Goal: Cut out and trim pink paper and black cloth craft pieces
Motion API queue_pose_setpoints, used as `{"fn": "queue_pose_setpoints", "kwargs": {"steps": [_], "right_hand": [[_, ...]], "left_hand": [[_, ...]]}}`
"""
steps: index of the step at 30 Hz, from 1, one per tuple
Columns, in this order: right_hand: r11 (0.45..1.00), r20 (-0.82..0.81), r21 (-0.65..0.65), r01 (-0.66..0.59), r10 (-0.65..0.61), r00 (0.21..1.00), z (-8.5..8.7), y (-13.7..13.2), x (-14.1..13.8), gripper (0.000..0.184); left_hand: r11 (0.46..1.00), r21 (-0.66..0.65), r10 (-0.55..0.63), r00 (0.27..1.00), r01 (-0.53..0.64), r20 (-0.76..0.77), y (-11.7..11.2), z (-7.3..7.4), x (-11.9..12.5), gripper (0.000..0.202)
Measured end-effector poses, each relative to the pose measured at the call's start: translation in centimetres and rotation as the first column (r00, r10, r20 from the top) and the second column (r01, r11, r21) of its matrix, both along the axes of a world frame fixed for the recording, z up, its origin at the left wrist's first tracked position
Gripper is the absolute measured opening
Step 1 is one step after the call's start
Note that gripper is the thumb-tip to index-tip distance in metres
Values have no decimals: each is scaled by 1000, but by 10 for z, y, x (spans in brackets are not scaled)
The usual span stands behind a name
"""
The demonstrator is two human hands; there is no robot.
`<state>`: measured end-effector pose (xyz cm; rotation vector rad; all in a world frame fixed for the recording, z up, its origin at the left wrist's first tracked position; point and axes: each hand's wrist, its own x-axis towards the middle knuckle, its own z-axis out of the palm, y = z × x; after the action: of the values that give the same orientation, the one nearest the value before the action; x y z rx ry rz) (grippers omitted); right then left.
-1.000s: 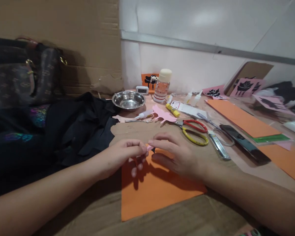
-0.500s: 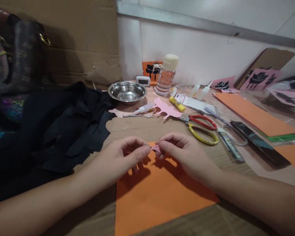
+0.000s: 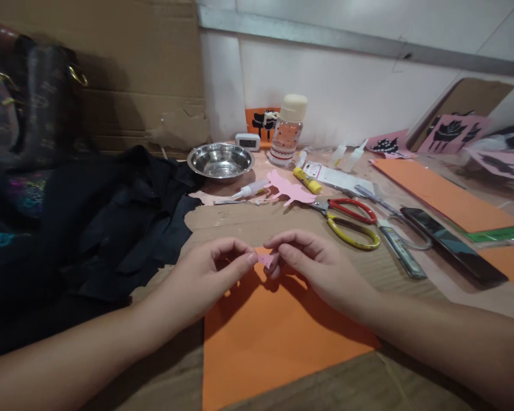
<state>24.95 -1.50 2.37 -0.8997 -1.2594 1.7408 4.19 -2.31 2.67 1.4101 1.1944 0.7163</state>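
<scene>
A small piece of pink paper (image 3: 265,260) is held above a sheet of orange paper (image 3: 257,359). My left hand (image 3: 223,265) pinches its left end between thumb and fingertips. At its right end, the fingers of my right hand (image 3: 304,260) are curled around the edge, the thumb bent over them; the exact contact there is partly hidden. Beyond my hands lies a larger pink paper cutout (image 3: 289,188) with a jagged outline. Its right end touches the blades of scissors (image 3: 353,222) with one red and one yellow handle.
A metal bowl (image 3: 221,161), bottle (image 3: 288,131), small clock (image 3: 247,141) and yellow glue stick (image 3: 307,180) stand or lie at the back. Black fabric (image 3: 124,222) covers the left. To the right are a box cutter (image 3: 400,248), phone (image 3: 454,245) and orange sheets (image 3: 445,194).
The pink piece has turned slightly and more of its face shows between my fingertips. Both hands have shifted a little left; the right fingers have opened slightly.
</scene>
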Motion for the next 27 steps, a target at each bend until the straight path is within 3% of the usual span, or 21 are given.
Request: {"fn": "queue_pose_setpoints", "kwargs": {"steps": [6,14,17,21,24,27], "right_hand": [[998,-62,57,-20,24,998,-4,-1,-3,17],[993,77,87,-84,77,994,1,-6,-4,16],[976,155,199,-85,54,986,5,-5,-3,5],[927,234,372,-51,-41,971,6,-2,-2,9],[945,277,326,-35,-60,959,6,-1,-2,10],[956,347,290,-54,-53,936,5,-3,-4,7]], "left_hand": [[1000,-12,-11,995,12,95,3,-1,0,34],[995,-2,-103,991,103,80,-1,2,5,32],[989,36,-143,988,141,58,-4,0,7,28],[990,72,-130,989,125,68,-6,-1,6,24],[991,117,-69,997,66,21,-7,0,4,25],[975,208,-61,993,82,-104,-8,2,2,19]]}}
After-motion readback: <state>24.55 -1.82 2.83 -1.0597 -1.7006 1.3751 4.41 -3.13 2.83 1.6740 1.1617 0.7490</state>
